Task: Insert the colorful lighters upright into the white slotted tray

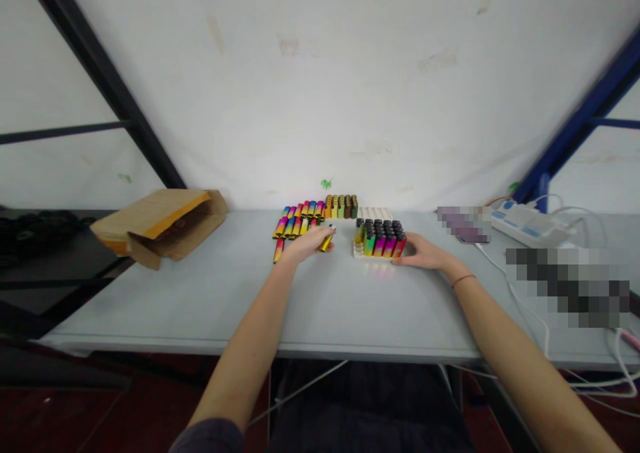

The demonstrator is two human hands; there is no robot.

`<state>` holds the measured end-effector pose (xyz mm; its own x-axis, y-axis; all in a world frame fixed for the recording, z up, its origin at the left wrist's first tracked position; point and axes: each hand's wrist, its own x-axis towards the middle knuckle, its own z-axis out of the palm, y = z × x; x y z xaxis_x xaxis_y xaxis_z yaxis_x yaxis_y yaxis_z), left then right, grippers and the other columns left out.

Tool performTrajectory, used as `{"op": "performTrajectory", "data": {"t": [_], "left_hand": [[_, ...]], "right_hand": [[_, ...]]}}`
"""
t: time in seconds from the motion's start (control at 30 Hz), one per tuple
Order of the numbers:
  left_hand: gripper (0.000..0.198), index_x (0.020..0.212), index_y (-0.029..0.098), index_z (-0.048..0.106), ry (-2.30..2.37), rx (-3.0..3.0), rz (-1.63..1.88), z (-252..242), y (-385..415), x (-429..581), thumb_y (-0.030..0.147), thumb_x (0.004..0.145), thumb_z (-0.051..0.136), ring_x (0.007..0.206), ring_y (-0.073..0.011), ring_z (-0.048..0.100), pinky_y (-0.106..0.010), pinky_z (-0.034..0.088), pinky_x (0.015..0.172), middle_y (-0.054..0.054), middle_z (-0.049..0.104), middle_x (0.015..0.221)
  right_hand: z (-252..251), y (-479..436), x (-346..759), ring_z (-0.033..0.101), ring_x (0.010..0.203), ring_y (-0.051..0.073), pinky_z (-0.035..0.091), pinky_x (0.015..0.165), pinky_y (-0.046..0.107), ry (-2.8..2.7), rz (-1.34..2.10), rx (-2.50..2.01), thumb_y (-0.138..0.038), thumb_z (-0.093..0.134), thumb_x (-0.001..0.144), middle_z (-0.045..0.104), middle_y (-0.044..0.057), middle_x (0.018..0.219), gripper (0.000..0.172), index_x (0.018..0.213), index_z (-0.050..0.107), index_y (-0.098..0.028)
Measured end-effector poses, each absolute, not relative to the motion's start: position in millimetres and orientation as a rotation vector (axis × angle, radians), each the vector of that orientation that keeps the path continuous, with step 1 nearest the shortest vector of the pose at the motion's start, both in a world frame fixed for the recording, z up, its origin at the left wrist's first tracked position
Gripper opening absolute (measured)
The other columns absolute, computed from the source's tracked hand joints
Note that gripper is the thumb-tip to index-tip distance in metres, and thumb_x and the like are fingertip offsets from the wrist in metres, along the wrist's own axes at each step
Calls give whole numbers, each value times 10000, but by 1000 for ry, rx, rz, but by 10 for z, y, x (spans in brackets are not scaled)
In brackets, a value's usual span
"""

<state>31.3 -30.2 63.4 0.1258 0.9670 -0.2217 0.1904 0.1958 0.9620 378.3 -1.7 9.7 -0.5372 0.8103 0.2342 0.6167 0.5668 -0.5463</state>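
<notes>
My left hand (311, 242) is closed round a yellow lighter (326, 242), tilted, its dark top pointing up. Just left of it lie several rainbow-coloured tubes (290, 226), perhaps wrapped lighters; their exact kind is too small to tell. My right hand (424, 252) grips the right side of a white holder tray (359, 254), thumb at the front, other fingers partly hidden behind. Rows of black-topped rainbow lighters (384, 241) stand upright in this tray, with yellowish ones at its left end. Against the wall stand several yellow and green upright pieces (341, 206) with gold or brown tops.
A white tray with holes (376, 213) lies behind the filled one. An open brown paper bag (165, 223) rests at the left. On the right are a phone (465, 225), a white power strip (525, 223), loose cables and a blurred-out item. The table's front edge (350, 354) runs below my forearms.
</notes>
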Motion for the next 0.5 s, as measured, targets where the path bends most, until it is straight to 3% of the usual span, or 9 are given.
{"op": "performTrajectory", "data": {"t": [0.17, 0.27, 0.4, 0.5], "left_hand": [[262, 934, 246, 451, 1147, 864, 1055, 576, -328, 524, 427, 942, 641, 431, -77, 472, -216, 411, 476, 65, 582, 719], [352, 962, 258, 449, 1108, 788, 1133, 568, -333, 583, 574, 951, 604, 404, -82, 441, -202, 366, 448, 77, 555, 660], [551, 872, 225, 511, 1022, 753, 1187, 557, -316, 606, 773, 895, 558, 378, -72, 360, -191, 297, 408, 89, 422, 542], [594, 767, 214, 489, 1006, 746, 1252, 547, -314, 611, 792, 892, 549, 391, -65, 379, -184, 309, 408, 80, 413, 531]], "right_hand": [[79, -4, 3797, 623, 1340, 448, 441, 1189, 638, -2332, 567, -1157, -608, 844, 759, 693, 143, 1460, 735, 1354, 727, -192], [56, 7, 3808, 612, 1358, 443, 432, 1197, 641, -2319, 562, -1170, -603, 850, 756, 684, 137, 1475, 750, 1375, 715, -202], [37, 16, 3810, 617, 1355, 437, 436, 1199, 629, -2323, 565, -1150, -600, 854, 757, 686, 131, 1473, 743, 1372, 716, -206], [43, 15, 3801, 627, 1344, 433, 443, 1194, 627, -2325, 558, -1122, -591, 853, 759, 701, 123, 1453, 717, 1356, 724, -214]]}}
